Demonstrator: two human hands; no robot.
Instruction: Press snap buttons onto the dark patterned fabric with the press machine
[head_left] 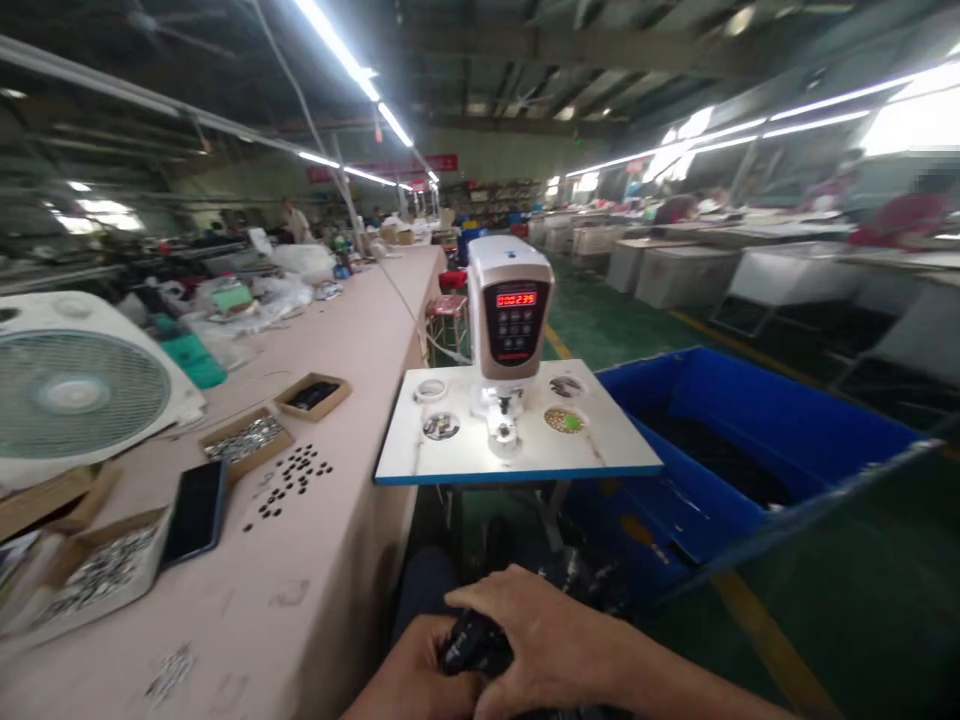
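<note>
Low in front of me, my left hand (417,672) and my right hand (546,632) are closed around a bunched black, slightly glossy item (478,645). Its kind cannot be made out, as the fingers cover much of it. More dark material (592,575) with pale marks lies just beyond the hands, near my lap. Ahead stands a white press machine (513,262) with a red digit display, apart from both hands. Its white tabletop (465,465) has round wells, one holding small brass-coloured pieces (559,419) with something green on top.
On the left bench (360,400) are a fan (75,385), a phone (195,510), scattered black discs (300,465), a box of metal pieces (244,440) and a small box of black pieces (313,395). At right, a blue bin (810,400) holds dark items.
</note>
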